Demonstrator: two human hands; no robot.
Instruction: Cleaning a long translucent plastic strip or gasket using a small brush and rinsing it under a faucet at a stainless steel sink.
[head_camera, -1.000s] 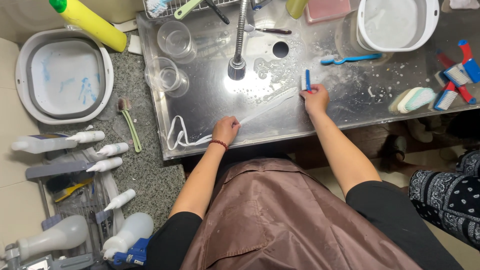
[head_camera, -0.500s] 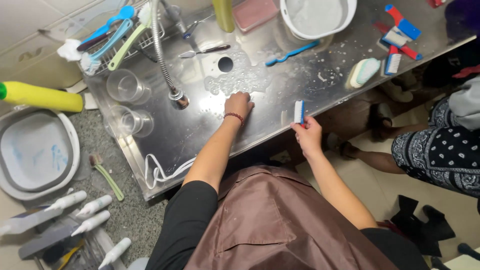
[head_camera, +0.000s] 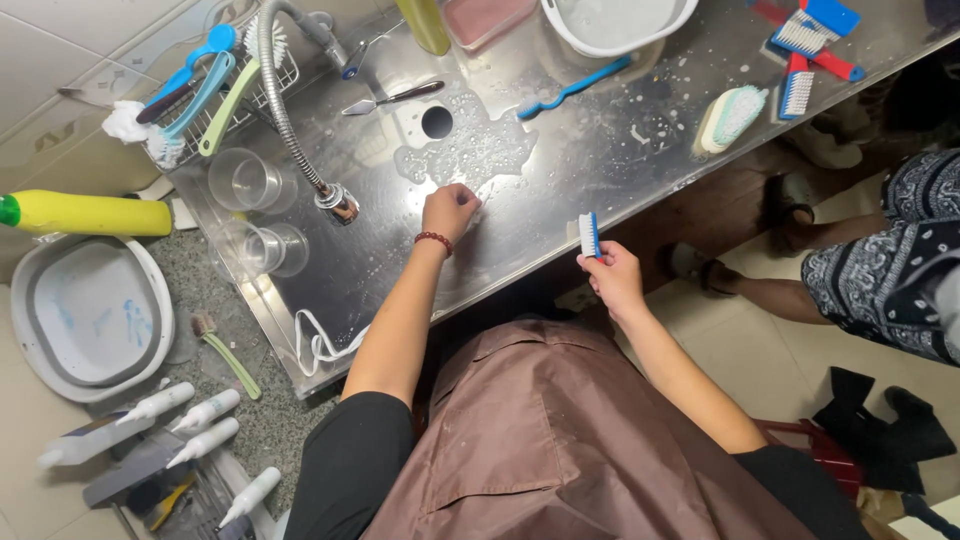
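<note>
Fingers of our right hand pinch a small blue-and-white brush upright just off the steel worktop edge, while our left hand curls nearly closed on the wet metal beside the soapy puddle, whatever it grips hidden beneath the knuckles.

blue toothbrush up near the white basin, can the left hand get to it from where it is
Probably yes. The left hand rests on the wet steel counter by the drain hole, and only bare, soapy metal lies between it and the blue toothbrush. The right hand, holding a small brush, is out of the way.
</note>
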